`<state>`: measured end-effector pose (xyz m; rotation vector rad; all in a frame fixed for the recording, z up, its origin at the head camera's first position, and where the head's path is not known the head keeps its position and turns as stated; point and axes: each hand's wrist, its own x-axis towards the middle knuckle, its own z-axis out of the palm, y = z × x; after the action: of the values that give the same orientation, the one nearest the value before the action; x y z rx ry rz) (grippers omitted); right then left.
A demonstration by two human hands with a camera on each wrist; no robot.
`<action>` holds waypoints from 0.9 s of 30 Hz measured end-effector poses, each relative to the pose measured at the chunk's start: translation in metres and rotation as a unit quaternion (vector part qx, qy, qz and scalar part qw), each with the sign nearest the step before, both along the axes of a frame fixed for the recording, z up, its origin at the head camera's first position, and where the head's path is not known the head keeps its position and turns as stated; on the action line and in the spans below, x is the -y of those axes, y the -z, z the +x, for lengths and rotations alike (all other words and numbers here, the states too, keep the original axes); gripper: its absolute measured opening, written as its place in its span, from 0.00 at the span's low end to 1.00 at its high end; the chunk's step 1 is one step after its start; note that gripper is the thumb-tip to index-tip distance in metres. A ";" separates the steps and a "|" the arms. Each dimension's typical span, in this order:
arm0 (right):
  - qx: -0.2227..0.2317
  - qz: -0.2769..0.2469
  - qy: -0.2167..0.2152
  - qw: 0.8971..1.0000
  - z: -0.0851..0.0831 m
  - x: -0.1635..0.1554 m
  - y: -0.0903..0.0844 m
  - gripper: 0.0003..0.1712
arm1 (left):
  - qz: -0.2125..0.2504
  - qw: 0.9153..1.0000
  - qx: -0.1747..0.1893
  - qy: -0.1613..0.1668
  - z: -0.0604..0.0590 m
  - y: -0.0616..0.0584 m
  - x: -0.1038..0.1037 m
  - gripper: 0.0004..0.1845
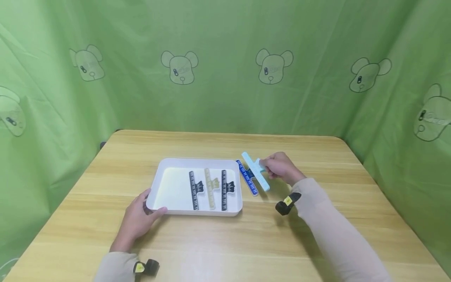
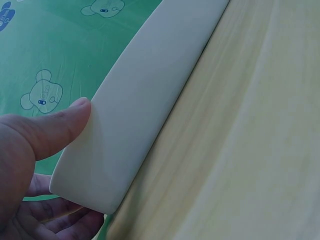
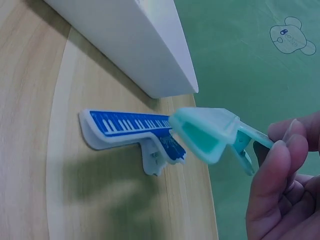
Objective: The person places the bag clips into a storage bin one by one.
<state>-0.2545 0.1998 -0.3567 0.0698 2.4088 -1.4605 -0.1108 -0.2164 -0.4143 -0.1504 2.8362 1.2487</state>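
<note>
My right hand (image 1: 282,166) pinches a light-blue long-jawed clip (image 1: 254,170) by its handle, between thumb and fingers. The clip is held above the table, and in the right wrist view its jaw end points toward the camera. Behind it a blue clip with a piano-key pattern (image 3: 125,124) lies on the table beside the white tray (image 1: 172,196). My left hand (image 1: 135,221) grips the tray's near left corner, thumb against the front wall and fingers round the side. Inside the tray lie a black clip (image 1: 193,192), a gold clip (image 1: 210,192) and another black clip (image 1: 224,194), side by side.
The wooden table (image 1: 225,246) has its far edge close to a green curtain (image 1: 225,105) printed with bear faces, which also hangs at both sides. A small black camera (image 1: 288,203) is strapped to the right wrist, another (image 1: 149,267) to the left.
</note>
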 end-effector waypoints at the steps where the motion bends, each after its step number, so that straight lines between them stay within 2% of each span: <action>1: 0.000 0.000 -0.002 1.000 0.000 0.001 0.000 0.16 | -0.001 1.000 0.000 0.000 0.000 0.000 0.000 0.51; 6: 0.004 0.001 -0.001 1.000 0.002 0.006 -0.002 0.18 | -0.002 1.000 -0.001 0.002 0.001 -0.001 0.000 0.52; 16: 0.008 0.001 -0.001 1.000 0.002 0.012 -0.004 0.17 | -0.005 1.000 -0.008 0.004 0.001 -0.003 0.000 0.51; 27: 0.010 0.011 -0.019 1.000 0.003 0.018 -0.007 0.18 | -0.001 1.000 -0.007 0.006 0.001 -0.001 0.001 0.51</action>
<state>-0.2517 0.1823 -0.3495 0.0439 2.3967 -1.4107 -0.1102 -0.2175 -0.4134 -0.1236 2.8463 1.2482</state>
